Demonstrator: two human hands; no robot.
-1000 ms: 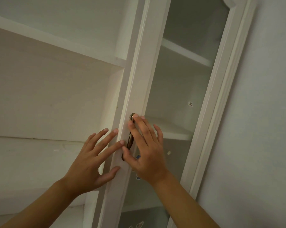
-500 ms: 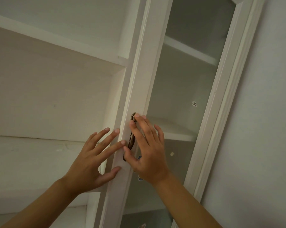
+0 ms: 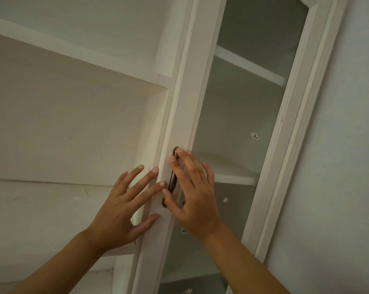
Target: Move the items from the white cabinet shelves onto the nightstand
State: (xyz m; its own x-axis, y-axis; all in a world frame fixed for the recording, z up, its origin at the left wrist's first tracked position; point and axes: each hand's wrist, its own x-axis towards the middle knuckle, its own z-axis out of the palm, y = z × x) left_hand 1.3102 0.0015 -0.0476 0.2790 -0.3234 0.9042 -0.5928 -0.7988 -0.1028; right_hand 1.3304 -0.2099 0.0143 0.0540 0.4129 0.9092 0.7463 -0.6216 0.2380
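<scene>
Metal handle (image 3: 172, 177) (slim, curved) under right hand (image 3: 195, 205).

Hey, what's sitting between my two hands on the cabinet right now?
In the head view, the metal door handle and white door frame lie between the left hand and right hand.

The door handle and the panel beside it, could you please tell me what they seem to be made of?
The door handle looks like metal with a bronze finish: dark, with glossy highlights. The panel seems to be glass: shelves show through it.
</scene>
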